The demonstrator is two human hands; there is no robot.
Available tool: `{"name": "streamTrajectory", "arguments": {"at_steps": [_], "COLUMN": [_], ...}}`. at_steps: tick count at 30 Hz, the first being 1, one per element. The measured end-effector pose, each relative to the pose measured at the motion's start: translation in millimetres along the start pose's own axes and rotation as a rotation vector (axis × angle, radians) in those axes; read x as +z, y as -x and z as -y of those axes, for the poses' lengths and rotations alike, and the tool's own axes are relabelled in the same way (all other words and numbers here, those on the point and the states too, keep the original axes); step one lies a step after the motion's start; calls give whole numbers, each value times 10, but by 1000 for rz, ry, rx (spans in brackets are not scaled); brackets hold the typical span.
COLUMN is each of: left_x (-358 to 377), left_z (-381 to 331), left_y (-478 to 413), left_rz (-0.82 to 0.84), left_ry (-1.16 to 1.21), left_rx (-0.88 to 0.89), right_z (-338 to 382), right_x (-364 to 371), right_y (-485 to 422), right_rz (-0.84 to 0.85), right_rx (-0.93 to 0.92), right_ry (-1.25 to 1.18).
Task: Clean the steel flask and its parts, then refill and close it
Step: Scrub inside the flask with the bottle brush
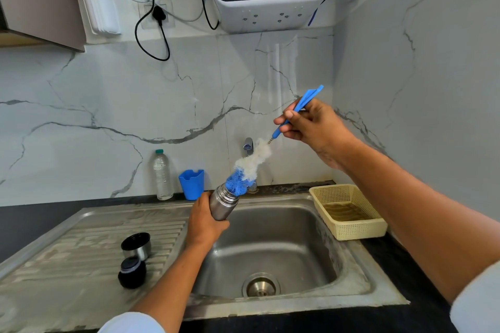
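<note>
- A kitchen corner with grey-veined marble walls is enclosing a steel sink (270,238) set in a dark bench (32,213). A white water purifier (273,8) is hanging on the wall at 12 o'clock from the basin.
- The left hand (203,222) is gripping the steel flask (223,204) with its fingers curled round the body. It is holding the flask tilted above the basin's 11 o'clock edge, with the mouth pointing toward 1 o'clock.
- The right hand (311,124) is pinching the blue handle of the bottle brush (251,165). Only the blue bristle tip is sitting in the flask mouth, and the white bristles are staying outside.
- On the drainboard (81,251), at 9 o'clock from the basin, the steel cup lid (136,246) and the black stopper (132,272) are standing just beside each other.
- A cream basket (349,227) is resting at 2 o'clock.
- In my judgement the task is standing at an early stage. The flask is already taken apart and its inside is being brushed. Washing the lid and stopper, rinsing, refilling and closing are all remaining.
</note>
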State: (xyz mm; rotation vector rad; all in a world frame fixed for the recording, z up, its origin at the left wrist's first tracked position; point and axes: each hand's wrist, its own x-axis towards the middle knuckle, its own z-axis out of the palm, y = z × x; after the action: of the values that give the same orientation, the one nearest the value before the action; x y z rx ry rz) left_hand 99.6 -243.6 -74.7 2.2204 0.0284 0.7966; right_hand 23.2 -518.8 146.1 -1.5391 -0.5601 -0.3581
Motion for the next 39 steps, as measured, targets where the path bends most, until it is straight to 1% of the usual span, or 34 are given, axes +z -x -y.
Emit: {"name": "streamTrajectory", "arguments": {"at_steps": [4,7,9,12,15,18,19,24,29,35,39], "left_x": [27,34,38,34,39,29,22,-29,-25,-38,-52], "left_z": [7,0,-7,-28,-112,-247,-260,-200,-111,-74,-91], "left_y": [8,-4,-14,-12,-41,-142,-177,-180,-94,-68,-81], "left_rz": [12,15,6,-44,-78,-60,-60,-57,-54,0,37], "left_ry": [64,68,65,31,-37,-29,-27,-62,-50,-50,-52], "left_rx": [-41,-56,-58,-44,32,80,82,63,48,58,65], "right_z": [-57,-113,-121,-116,-226,-344,-354,-412,-592,-738,-804], "right_x": [-34,-27,-16,28,198,339,345,245,182,83,41], "right_y": [9,13,-26,-70,-23,40,25,-9,77,139,144], "right_rz": [71,60,26,-70,-125,-222,-229,-156,-64,12,40], "right_rx": [-29,-39,-42,-19,23,-28,-33,83,133,81,58], "right_ry": [-41,-32,-15,34,100,106,96,12,-69,24,29]}}
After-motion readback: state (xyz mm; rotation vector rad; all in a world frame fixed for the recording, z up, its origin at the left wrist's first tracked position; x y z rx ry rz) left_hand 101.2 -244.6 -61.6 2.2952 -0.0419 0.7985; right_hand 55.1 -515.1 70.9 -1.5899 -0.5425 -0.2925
